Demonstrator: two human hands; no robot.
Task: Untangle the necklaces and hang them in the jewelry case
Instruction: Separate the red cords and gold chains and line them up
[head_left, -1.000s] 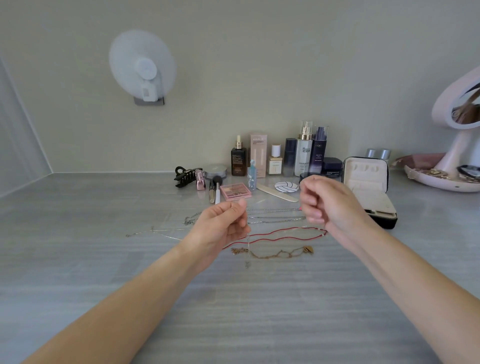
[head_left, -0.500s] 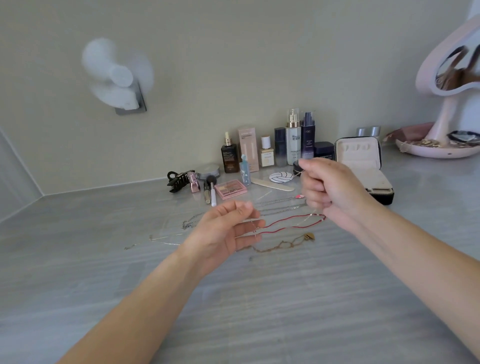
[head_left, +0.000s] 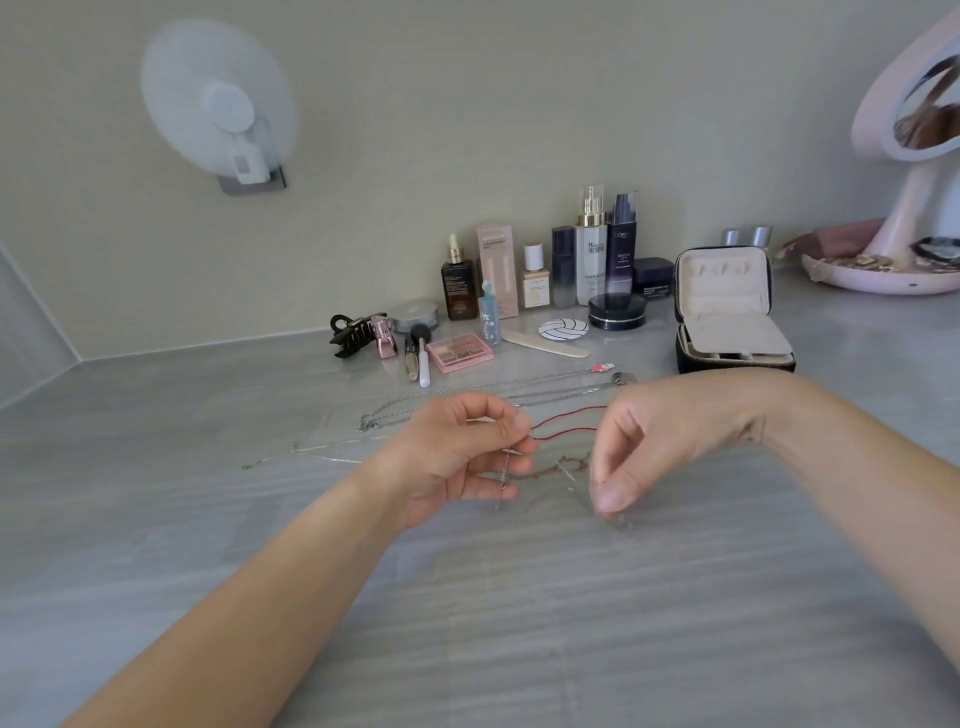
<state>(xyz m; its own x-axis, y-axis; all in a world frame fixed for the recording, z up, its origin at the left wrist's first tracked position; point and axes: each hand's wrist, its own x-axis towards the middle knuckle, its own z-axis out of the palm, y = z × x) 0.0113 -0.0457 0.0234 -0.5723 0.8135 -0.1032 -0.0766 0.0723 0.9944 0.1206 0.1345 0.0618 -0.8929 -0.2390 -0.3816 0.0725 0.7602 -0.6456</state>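
You are holding both forearms out over the grey countertop (head_left: 467, 623), hands raised just above it. Your left hand (head_left: 457, 457) is pinching a thin silver chain (head_left: 503, 480) between thumb and forefinger, a short length of it dangling past your curled lower fingers. Your right hand (head_left: 649, 447) is bending at the wrist with fingers pointing down, thumb and fingertips pinched together on something very fine; whether that is the same chain is too faint to tell. Between and just beyond your hands, a red cord necklace (head_left: 566, 423) and a brownish chain (head_left: 556, 467) are lying on the counter, and farther out several silver necklaces (head_left: 467, 400) are stretching left to right, one ending in a small red-and-white tag (head_left: 602, 368). Beyond them, to the right, the jewelry case (head_left: 727, 312) is standing open, its lid upright with pale hooks carrying nothing and its lower tray showing a bare cream insert. Left of the case, a pink eyeshadow palette (head_left: 460, 352) is lying open showing its pans, beside a black hair claw (head_left: 353, 332). At the far wall a row of bottles is standing; one dark bottle (head_left: 621, 244) is reading "L'OR…" and "REVITALIFT", while the other labels are too blurred. Far right, a pink mirror tray (head_left: 878, 278) is holding small trinkets.
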